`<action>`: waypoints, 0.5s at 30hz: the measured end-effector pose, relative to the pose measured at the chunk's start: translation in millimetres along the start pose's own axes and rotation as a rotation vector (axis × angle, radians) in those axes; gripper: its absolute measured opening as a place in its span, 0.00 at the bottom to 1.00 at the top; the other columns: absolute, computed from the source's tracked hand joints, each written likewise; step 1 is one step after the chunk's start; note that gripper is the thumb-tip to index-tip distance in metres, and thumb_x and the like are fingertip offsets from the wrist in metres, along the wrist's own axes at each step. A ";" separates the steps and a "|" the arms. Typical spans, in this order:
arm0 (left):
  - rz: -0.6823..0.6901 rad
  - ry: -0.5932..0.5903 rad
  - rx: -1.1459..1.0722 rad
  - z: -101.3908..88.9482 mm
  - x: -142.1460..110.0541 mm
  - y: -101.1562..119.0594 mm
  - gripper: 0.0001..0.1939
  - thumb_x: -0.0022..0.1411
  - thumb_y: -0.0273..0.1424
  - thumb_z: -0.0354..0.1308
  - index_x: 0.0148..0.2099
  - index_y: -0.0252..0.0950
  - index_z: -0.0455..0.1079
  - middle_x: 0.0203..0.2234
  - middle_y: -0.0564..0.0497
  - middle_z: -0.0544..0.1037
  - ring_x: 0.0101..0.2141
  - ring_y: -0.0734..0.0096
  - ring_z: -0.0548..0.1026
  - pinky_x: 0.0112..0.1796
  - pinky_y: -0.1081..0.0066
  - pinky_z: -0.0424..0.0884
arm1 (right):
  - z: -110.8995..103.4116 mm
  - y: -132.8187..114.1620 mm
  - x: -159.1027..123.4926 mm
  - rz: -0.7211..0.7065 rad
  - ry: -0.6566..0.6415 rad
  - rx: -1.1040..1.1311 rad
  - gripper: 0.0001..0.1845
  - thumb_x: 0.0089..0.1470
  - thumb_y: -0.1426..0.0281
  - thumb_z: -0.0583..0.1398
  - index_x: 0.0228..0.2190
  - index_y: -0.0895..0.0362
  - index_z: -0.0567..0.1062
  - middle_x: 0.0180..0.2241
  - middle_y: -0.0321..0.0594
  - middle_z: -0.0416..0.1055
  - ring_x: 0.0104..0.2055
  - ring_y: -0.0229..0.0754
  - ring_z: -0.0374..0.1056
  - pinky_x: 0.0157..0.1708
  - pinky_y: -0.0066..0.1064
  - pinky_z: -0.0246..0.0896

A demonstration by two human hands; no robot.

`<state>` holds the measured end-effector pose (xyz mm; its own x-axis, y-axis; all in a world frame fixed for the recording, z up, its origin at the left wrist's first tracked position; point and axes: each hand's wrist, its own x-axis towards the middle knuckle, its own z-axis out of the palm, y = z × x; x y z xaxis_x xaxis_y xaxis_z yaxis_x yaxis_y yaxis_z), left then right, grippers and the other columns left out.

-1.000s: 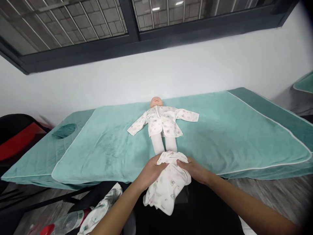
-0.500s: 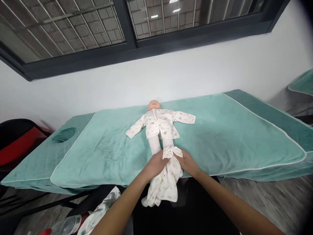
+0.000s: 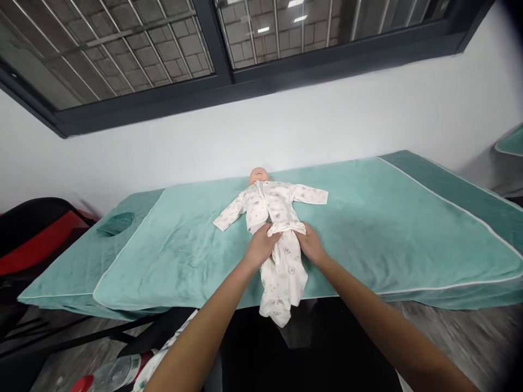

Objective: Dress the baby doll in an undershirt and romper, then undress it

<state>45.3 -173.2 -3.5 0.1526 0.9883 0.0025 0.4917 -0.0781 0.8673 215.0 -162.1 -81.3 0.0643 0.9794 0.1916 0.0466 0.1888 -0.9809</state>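
A baby doll (image 3: pixel 259 175) lies on its back on the green bed, its head toward the wall. It wears a white printed shirt (image 3: pixel 278 198) with the sleeves spread out sideways. My left hand (image 3: pixel 261 243) and my right hand (image 3: pixel 311 243) are closed on the waistband of small white printed pants (image 3: pixel 285 267), one at each side. The waistband sits around the doll's upper legs, just at the shirt's hem. The pant legs hang down past the bed's front edge. The doll's legs are hidden by the pants and my hands.
Green covers lie over the massage bed (image 3: pixel 183 261), which has a face hole (image 3: pixel 115 224) at its left end. A black and red chair (image 3: pixel 44 234) stands at the left. Below it are a clear bottle with a red cap (image 3: pixel 110 375) and more printed cloth. A barred window (image 3: pixel 232 43) is above.
Both my hands have moved up the doll's legs toward the shirt, drawing the pants' waistband with them. The bunched pants have spread out and the legs now hang straighter.
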 end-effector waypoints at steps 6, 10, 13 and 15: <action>-0.097 -0.285 -0.138 -2.8 -23.8 -3.7 0.21 0.55 0.40 0.64 0.49 0.36 0.69 0.42 0.46 0.78 0.41 0.58 0.76 0.40 0.65 0.71 | 2.4 4.8 10.7 0.133 0.004 0.122 0.14 0.48 0.68 0.56 0.37 0.54 0.77 0.40 0.39 0.78 0.43 0.47 0.71 0.42 0.36 0.66; -0.112 -0.427 -0.156 -9.3 -31.3 -3.8 0.23 0.52 0.36 0.66 0.49 0.36 0.67 0.42 0.48 0.76 0.38 0.63 0.75 0.36 0.68 0.70 | -0.2 7.7 7.2 0.189 -0.032 0.256 0.12 0.46 0.69 0.59 0.35 0.54 0.77 0.37 0.37 0.79 0.40 0.46 0.72 0.42 0.35 0.66; -0.041 -0.391 -0.064 -13.2 -20.1 -1.8 0.14 0.52 0.32 0.63 0.42 0.37 0.68 0.36 0.52 0.75 0.36 0.67 0.73 0.35 0.70 0.68 | -3.2 10.6 5.8 0.244 -0.102 0.446 0.14 0.45 0.66 0.63 0.38 0.54 0.78 0.38 0.38 0.80 0.43 0.47 0.73 0.46 0.37 0.66; 0.003 -0.213 0.074 -13.7 -5.2 -0.3 0.08 0.52 0.27 0.59 0.38 0.37 0.67 0.33 0.54 0.74 0.36 0.67 0.72 0.36 0.70 0.66 | -5.3 11.9 6.0 0.269 -0.132 0.545 0.17 0.45 0.64 0.65 0.39 0.54 0.79 0.40 0.40 0.80 0.47 0.48 0.73 0.51 0.40 0.65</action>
<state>32.6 -176.5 3.0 0.3279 0.9387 -0.1067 0.5515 -0.0985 0.8283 221.3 -154.4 -91.7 -0.1226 0.9918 -0.0366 -0.4721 -0.0907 -0.8769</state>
